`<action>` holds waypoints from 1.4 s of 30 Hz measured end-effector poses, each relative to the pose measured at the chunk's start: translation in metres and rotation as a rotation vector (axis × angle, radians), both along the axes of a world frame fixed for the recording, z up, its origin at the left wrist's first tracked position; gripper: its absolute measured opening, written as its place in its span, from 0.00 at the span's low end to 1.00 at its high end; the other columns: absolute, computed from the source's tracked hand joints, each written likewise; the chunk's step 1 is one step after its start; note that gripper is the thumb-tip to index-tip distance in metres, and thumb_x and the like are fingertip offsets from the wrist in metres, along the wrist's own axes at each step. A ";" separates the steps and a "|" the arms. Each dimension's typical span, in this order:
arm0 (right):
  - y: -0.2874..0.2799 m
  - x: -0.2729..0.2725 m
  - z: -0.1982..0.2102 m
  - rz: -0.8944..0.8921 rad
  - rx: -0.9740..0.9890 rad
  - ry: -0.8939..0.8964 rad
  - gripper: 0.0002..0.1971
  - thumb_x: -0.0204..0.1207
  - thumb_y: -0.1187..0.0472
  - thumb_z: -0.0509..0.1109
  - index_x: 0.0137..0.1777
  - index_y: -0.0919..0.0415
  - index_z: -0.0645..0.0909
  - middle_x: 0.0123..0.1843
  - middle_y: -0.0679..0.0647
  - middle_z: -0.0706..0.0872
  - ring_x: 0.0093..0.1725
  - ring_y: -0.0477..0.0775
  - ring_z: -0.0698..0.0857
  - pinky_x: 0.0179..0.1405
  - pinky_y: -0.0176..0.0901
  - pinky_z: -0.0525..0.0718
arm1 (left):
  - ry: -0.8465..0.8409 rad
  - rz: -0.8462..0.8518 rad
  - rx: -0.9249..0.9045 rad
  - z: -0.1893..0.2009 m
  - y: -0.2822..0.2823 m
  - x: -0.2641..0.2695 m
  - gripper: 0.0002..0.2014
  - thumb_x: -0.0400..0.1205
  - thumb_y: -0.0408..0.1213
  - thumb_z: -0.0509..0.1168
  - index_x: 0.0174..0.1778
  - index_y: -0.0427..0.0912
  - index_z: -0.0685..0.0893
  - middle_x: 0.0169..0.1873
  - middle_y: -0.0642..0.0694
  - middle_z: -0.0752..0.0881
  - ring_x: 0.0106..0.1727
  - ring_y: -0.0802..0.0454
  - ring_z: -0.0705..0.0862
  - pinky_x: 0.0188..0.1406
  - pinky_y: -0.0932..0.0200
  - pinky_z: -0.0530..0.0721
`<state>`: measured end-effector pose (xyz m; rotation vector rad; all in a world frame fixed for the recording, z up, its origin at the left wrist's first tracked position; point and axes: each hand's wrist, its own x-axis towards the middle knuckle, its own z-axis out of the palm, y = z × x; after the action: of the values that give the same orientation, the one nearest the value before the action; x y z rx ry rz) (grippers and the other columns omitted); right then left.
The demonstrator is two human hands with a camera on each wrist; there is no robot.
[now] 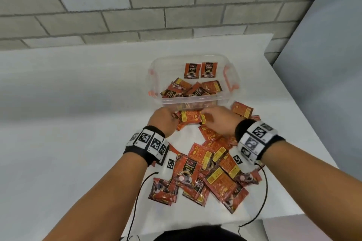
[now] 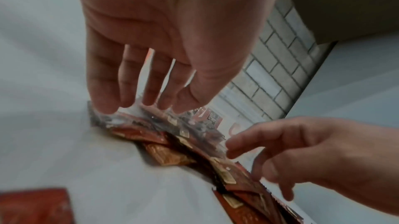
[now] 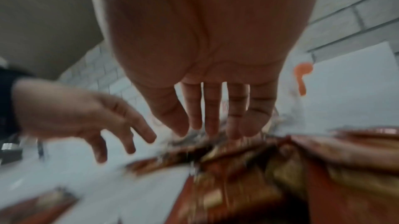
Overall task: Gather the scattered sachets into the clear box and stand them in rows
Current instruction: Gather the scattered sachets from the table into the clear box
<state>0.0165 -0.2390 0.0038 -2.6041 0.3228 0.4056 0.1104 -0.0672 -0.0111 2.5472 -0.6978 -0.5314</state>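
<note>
A clear box point(image 1: 154, 76) with orange latches stands on the white table; two red sachets point(image 1: 200, 70) stand against its far wall and several more point(image 1: 191, 90) lie loose on its floor. Just in front of the box, my left hand point(image 1: 163, 121) and right hand point(image 1: 220, 121) flank a small bunch of sachets point(image 1: 191, 118). The left hand's point(image 2: 151, 74) fingers are straight, with their tips on the bunch's point(image 2: 164, 135) edge. The right hand's point(image 3: 215, 104) fingers also reach straight down onto the sachets point(image 3: 237, 159). A large scattered pile point(image 1: 211, 174) lies between my forearms.
A few sachets point(image 1: 242, 109) lie to the right of the box's near corner. The table's right edge point(image 1: 305, 123) runs close to the pile. A grey brick wall point(image 1: 137, 6) rises behind the table. Black cables point(image 1: 137, 197) hang from both wristbands.
</note>
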 end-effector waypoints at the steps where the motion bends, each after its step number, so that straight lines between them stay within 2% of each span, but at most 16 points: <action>1: 0.004 0.004 -0.008 0.051 -0.056 0.033 0.23 0.81 0.62 0.63 0.76 0.55 0.71 0.76 0.53 0.73 0.70 0.54 0.74 0.66 0.43 0.75 | 0.001 0.002 0.028 -0.005 -0.001 -0.001 0.15 0.84 0.39 0.62 0.65 0.40 0.84 0.59 0.38 0.86 0.58 0.40 0.83 0.54 0.55 0.78; 4: 0.013 0.014 -0.028 0.120 -0.167 0.073 0.25 0.80 0.59 0.60 0.78 0.55 0.67 0.79 0.55 0.69 0.77 0.58 0.65 0.76 0.56 0.68 | 0.010 0.008 0.105 -0.022 -0.002 -0.002 0.15 0.85 0.40 0.61 0.60 0.36 0.84 0.56 0.37 0.86 0.57 0.39 0.83 0.53 0.54 0.78; 7: 0.021 0.016 -0.037 0.142 -0.269 0.080 0.25 0.82 0.52 0.56 0.79 0.50 0.64 0.80 0.55 0.66 0.79 0.62 0.61 0.72 0.66 0.70 | -0.015 0.077 0.174 -0.038 0.000 0.002 0.16 0.84 0.43 0.60 0.61 0.37 0.80 0.57 0.37 0.80 0.60 0.38 0.80 0.60 0.49 0.79; 10: 0.028 0.016 -0.039 0.096 -0.285 0.039 0.23 0.83 0.49 0.57 0.77 0.53 0.68 0.78 0.58 0.67 0.78 0.61 0.62 0.71 0.62 0.72 | -0.015 0.119 0.225 -0.044 0.001 0.006 0.22 0.83 0.50 0.64 0.65 0.36 0.77 0.60 0.37 0.76 0.63 0.38 0.78 0.64 0.49 0.77; 14: 0.032 0.015 -0.040 0.090 -0.327 -0.050 0.23 0.80 0.49 0.64 0.71 0.58 0.72 0.74 0.58 0.72 0.75 0.60 0.64 0.71 0.56 0.69 | -0.063 0.103 0.265 -0.049 0.002 0.007 0.21 0.83 0.51 0.63 0.65 0.39 0.76 0.62 0.38 0.77 0.66 0.39 0.73 0.64 0.47 0.74; 17: 0.037 0.012 -0.037 0.099 -0.335 -0.053 0.24 0.79 0.51 0.67 0.72 0.57 0.70 0.72 0.56 0.74 0.74 0.59 0.67 0.70 0.53 0.68 | -0.026 0.116 0.254 -0.046 0.002 0.006 0.22 0.81 0.48 0.67 0.67 0.40 0.73 0.63 0.37 0.77 0.66 0.39 0.74 0.66 0.44 0.76; 21: 0.039 0.010 -0.032 0.097 -0.302 -0.007 0.29 0.78 0.55 0.69 0.76 0.57 0.64 0.75 0.58 0.71 0.73 0.60 0.68 0.71 0.57 0.68 | 0.034 0.153 0.231 -0.037 0.002 0.005 0.32 0.75 0.47 0.74 0.71 0.40 0.68 0.65 0.37 0.74 0.68 0.38 0.74 0.67 0.42 0.77; 23: 0.038 0.007 -0.027 0.070 -0.200 0.001 0.23 0.80 0.61 0.66 0.74 0.58 0.66 0.70 0.57 0.74 0.66 0.57 0.76 0.63 0.50 0.76 | 0.070 0.168 0.161 -0.031 0.005 0.007 0.30 0.75 0.43 0.74 0.68 0.38 0.70 0.64 0.36 0.76 0.65 0.39 0.77 0.62 0.50 0.79; 24: 0.035 0.004 -0.023 0.024 -0.119 0.000 0.20 0.82 0.64 0.63 0.73 0.58 0.67 0.63 0.55 0.78 0.56 0.52 0.80 0.52 0.44 0.79 | 0.104 0.171 0.114 -0.029 0.007 0.009 0.27 0.76 0.40 0.74 0.67 0.38 0.71 0.63 0.37 0.79 0.62 0.41 0.80 0.56 0.54 0.80; 26: 0.025 -0.002 -0.015 -0.076 0.015 -0.006 0.17 0.84 0.64 0.58 0.72 0.58 0.66 0.49 0.50 0.80 0.38 0.43 0.77 0.31 0.35 0.72 | 0.182 0.165 0.024 -0.022 0.011 0.012 0.23 0.78 0.35 0.71 0.67 0.39 0.73 0.61 0.41 0.82 0.55 0.47 0.81 0.48 0.59 0.77; 28: 0.011 -0.007 -0.008 -0.174 0.076 -0.045 0.21 0.85 0.61 0.58 0.76 0.58 0.62 0.40 0.49 0.78 0.32 0.44 0.76 0.26 0.36 0.69 | 0.232 0.139 -0.060 -0.017 0.010 0.012 0.26 0.79 0.35 0.71 0.72 0.41 0.71 0.62 0.44 0.82 0.53 0.52 0.78 0.49 0.61 0.74; 30: 0.000 -0.010 -0.007 -0.230 0.065 -0.045 0.26 0.83 0.59 0.60 0.79 0.59 0.57 0.37 0.50 0.78 0.32 0.48 0.77 0.26 0.39 0.69 | 0.261 0.119 -0.097 -0.016 0.004 0.010 0.31 0.78 0.38 0.72 0.76 0.42 0.68 0.67 0.45 0.80 0.59 0.52 0.80 0.54 0.62 0.73; 33: -0.005 -0.009 -0.018 -0.246 -0.078 0.026 0.33 0.81 0.47 0.63 0.80 0.60 0.57 0.44 0.55 0.82 0.42 0.55 0.82 0.32 0.43 0.77 | 0.225 0.117 -0.029 -0.019 -0.013 0.002 0.30 0.78 0.41 0.73 0.74 0.38 0.71 0.70 0.41 0.79 0.69 0.44 0.78 0.59 0.60 0.75; 35: -0.007 -0.007 -0.025 -0.266 -0.178 0.057 0.34 0.79 0.42 0.62 0.78 0.60 0.59 0.56 0.60 0.83 0.54 0.61 0.84 0.47 0.51 0.83 | 0.181 0.125 0.038 -0.021 -0.025 -0.003 0.26 0.79 0.43 0.72 0.70 0.34 0.75 0.66 0.37 0.81 0.66 0.42 0.80 0.60 0.55 0.78; 39: -0.007 -0.006 -0.032 -0.237 -0.339 0.120 0.32 0.79 0.40 0.63 0.75 0.61 0.65 0.69 0.63 0.77 0.68 0.65 0.76 0.63 0.55 0.76 | 0.146 0.151 0.133 -0.031 -0.039 -0.003 0.33 0.75 0.50 0.75 0.69 0.36 0.74 0.65 0.38 0.80 0.64 0.42 0.81 0.61 0.51 0.82; 42: -0.009 -0.008 -0.032 -0.230 -0.340 0.082 0.31 0.78 0.44 0.66 0.76 0.60 0.66 0.71 0.62 0.72 0.72 0.65 0.69 0.68 0.57 0.74 | 0.123 0.127 0.234 -0.032 -0.042 -0.001 0.45 0.72 0.55 0.76 0.78 0.36 0.64 0.75 0.35 0.69 0.73 0.39 0.74 0.70 0.48 0.76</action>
<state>0.0085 -0.2477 -0.0284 -2.8365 0.7718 0.4066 0.1091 -0.1094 -0.0431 2.7224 -0.4485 -0.7583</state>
